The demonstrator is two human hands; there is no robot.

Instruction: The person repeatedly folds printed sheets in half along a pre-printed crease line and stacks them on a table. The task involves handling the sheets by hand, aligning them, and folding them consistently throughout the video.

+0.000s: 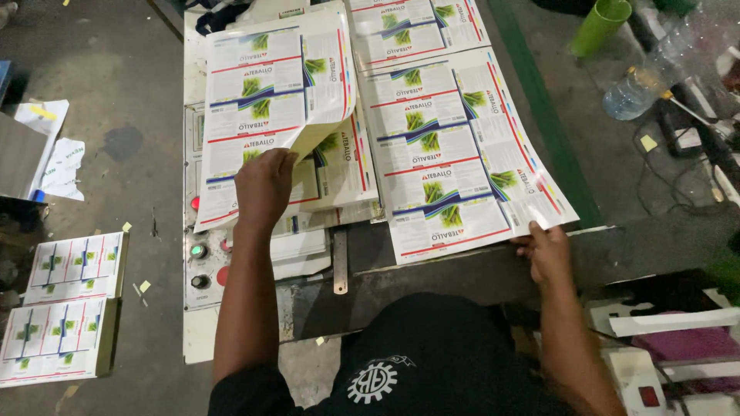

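Two bare hands work over a grey metal counter (462, 281) strewn with large white printed label sheets bearing green leaf pictures and red and blue bands. The left hand (264, 185) presses down on a thick stack of these sheets (262, 100), its fingers (281, 158) curled round the lower edge of the top sheets, which bow upward and peel away from the ones beneath. The right hand (547, 250) lies at the near right corner of a second flat sheet (455, 154), which sits just beside the lifted stack and reaches out over the counter's front edge; its fingers pinch that corner, thumb on top as far as can be seen. A third sheet (416, 23) lies farther back, partly under the second. Below the left stack, a pale control panel (202, 266) shows round buttons, one green and one dark. On the floor at the left rest two smaller stacks of printed sheets (65, 308). At the far right stand a lime green plastic cup (600, 25) and a clear plastic bottle (636, 92).
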